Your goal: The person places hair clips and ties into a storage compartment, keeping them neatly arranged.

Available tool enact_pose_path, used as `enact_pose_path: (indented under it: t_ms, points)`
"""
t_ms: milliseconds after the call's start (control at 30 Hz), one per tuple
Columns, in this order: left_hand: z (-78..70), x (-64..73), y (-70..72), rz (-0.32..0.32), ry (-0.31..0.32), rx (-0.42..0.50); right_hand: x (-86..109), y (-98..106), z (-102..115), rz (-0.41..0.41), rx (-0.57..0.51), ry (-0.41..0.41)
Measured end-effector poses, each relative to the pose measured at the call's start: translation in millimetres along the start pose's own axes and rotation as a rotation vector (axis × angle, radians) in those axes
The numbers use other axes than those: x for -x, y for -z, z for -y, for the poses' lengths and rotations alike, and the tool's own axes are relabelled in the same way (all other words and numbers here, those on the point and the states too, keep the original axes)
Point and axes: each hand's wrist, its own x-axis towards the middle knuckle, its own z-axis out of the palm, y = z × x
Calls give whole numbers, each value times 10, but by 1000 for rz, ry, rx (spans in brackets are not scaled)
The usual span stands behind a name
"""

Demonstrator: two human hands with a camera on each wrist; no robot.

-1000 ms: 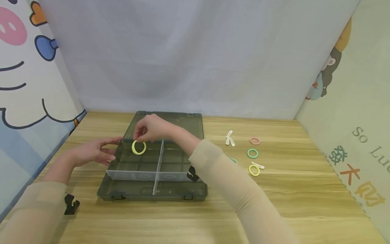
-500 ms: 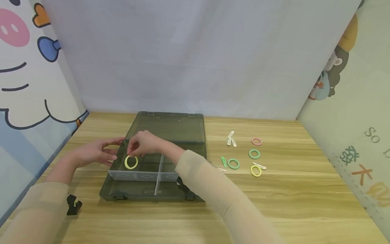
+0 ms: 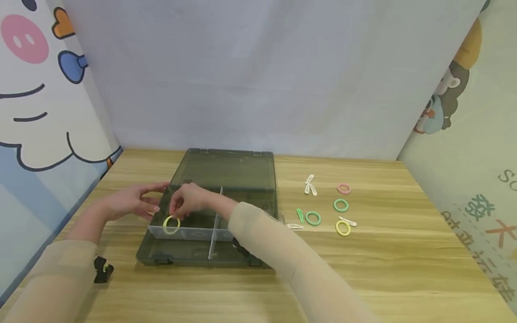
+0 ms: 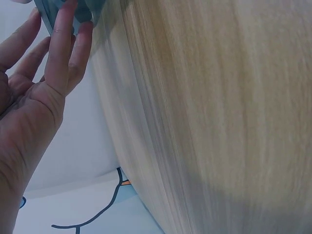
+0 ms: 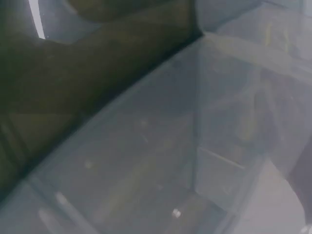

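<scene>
My right hand reaches over the left part of a dark see-through divided box, pinching a yellow hair tie between thumb and finger. The tie hangs upright, level with the pale cross divider; part of it looks to be behind that divider. My left hand stays at the box's left side with fingers extended. In the left wrist view, the left hand's fingertips touch the box's corner. The right wrist view has only blurred box walls, with the hand out of sight.
Behind the box lies its open lid. Right of it on the wooden table are a pink hair tie, two green ones, a yellow one, a green hair clip and several white hair clips.
My right hand has come lower and nearer with the yellow hair tie, from the compartment's back toward the cross divider. The left hand holds its place at the box's side.
</scene>
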Motion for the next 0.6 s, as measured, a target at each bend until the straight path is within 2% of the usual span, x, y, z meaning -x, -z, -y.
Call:
enact_pose_path:
  t_ms: [300, 433, 600]
  points:
    - [-12, 3, -13, 2, -4, 16, -35, -132, -78, 9, -6, -18]
    - [1, -9, -11, 4, -7, 12, 19, -79, -71, 20, -33, -23]
    - [10, -9, 0, 4, -9, 6, 110, 56, -50, 32, -20, 18]
